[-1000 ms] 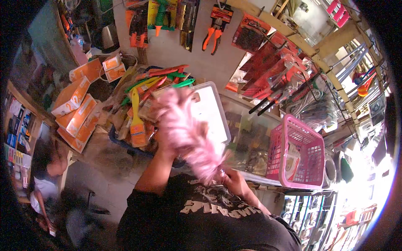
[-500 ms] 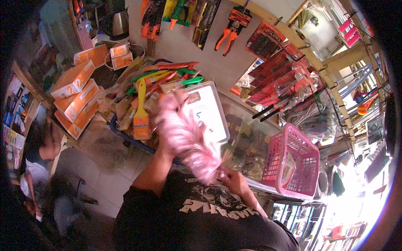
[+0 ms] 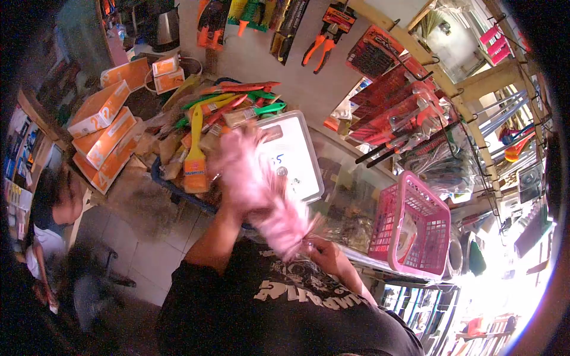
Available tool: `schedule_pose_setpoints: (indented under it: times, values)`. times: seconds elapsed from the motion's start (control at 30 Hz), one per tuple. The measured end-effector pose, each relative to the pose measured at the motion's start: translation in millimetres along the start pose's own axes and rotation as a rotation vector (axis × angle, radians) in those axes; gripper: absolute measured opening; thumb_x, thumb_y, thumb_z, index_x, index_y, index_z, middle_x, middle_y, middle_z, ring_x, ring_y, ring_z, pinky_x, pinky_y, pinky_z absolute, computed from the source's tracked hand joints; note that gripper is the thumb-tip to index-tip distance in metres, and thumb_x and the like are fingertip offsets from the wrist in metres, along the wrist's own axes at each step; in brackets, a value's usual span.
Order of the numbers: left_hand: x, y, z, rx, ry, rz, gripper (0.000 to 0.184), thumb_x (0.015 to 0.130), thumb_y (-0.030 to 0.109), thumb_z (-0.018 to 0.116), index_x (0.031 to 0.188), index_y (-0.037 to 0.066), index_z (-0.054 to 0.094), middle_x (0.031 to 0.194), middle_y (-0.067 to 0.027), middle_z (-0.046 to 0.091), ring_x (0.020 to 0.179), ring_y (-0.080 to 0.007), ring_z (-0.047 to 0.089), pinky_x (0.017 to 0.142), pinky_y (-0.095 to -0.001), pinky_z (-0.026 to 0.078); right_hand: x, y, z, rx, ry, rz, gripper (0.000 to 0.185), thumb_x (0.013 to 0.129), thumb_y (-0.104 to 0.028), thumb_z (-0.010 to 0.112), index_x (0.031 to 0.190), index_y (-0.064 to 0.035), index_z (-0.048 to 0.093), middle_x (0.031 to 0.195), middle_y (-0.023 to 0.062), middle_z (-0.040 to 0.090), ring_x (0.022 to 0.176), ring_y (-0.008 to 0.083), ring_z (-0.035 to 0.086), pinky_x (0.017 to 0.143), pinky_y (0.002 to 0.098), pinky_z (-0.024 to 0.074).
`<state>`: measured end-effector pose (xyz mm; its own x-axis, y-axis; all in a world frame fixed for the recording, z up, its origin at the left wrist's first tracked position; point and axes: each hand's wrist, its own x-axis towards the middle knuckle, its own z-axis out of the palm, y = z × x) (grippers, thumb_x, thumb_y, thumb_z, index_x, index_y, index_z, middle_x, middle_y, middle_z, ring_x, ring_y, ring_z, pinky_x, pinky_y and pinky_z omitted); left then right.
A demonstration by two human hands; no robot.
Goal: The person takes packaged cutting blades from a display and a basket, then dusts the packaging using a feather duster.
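A fluffy pink duster [image 3: 273, 210], smeared by motion, slants across the middle in front of my chest. My right hand [image 3: 326, 256] is closed around its lower right end. My left hand [image 3: 236, 202] is at the duster's left side, its fingers hidden behind the pink fluff or blurred. Directly behind the duster lies a white box lid [image 3: 306, 160] with a blue handwritten 5 and a few small round things on it. Left of my left hand, a yellow-handled paintbrush [image 3: 196, 145] rests on a heap of other brushes in a dark blue basket [image 3: 159, 178].
Orange and white boxes [image 3: 105, 139] are stacked at the left. A pink plastic basket [image 3: 395, 255] stands on the glass counter [image 3: 347, 199] at the right. Packaged pliers [image 3: 326, 41] and other tools hang on the back wall. Another person's arm [image 3: 43, 267] shows at far left.
The duster shifts slightly and blurs more, with my right hand staying on its end. My view has turned a little, so the surroundings slide slightly.
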<state>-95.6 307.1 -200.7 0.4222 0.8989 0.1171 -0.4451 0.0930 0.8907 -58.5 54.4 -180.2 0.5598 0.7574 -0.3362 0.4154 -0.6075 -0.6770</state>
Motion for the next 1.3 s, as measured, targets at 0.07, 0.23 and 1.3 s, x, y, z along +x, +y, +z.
schedule_pose_setpoints:
  times: [0.07, 0.23, 1.3]
  values:
    - [-2.3, 3.8, -10.2, -0.478, -0.274, -0.211, 0.049, 0.089, 0.04, 0.032, 0.118, 0.002, 0.039, 0.105, -0.0067, 0.052, 0.094, -0.0206, 0.052, 0.079, -0.0364, 0.043, 0.7, 1.5, -9.6, -0.025, 0.042, 0.059, 0.037, 0.085, -0.035, 0.046, 0.1, -0.0022, 0.053, 0.076, 0.0155, 0.057, 0.069, 0.0171, 0.049, 0.067, 0.0339, 0.042]
    - [-8.3, 18.9, -11.2, -0.986, -0.494, -0.443, 0.061, 0.085, 0.053, 0.03, 0.124, 0.006, 0.032, 0.118, -0.0079, 0.044, 0.105, -0.021, 0.045, 0.086, -0.0376, 0.039, -1.7, -13.5, -7.8, 0.078, -0.042, 0.056, 0.039, 0.085, -0.038, 0.046, 0.095, -0.0009, 0.053, 0.072, 0.0112, 0.056, 0.069, 0.0148, 0.048, 0.066, 0.0324, 0.042]
    - [-8.9, 29.0, -6.4, -0.697, -0.389, -0.375, 0.058, 0.087, 0.05, 0.029, 0.128, 0.009, 0.029, 0.124, -0.0079, 0.041, 0.107, -0.0234, 0.045, 0.084, -0.041, 0.04, 7.9, -5.9, 16.6, 0.04, 0.181, -0.276, 0.037, 0.087, -0.038, 0.041, 0.092, -0.0023, 0.051, 0.063, 0.0173, 0.053, 0.061, 0.0209, 0.053, 0.058, 0.0368, 0.0414]
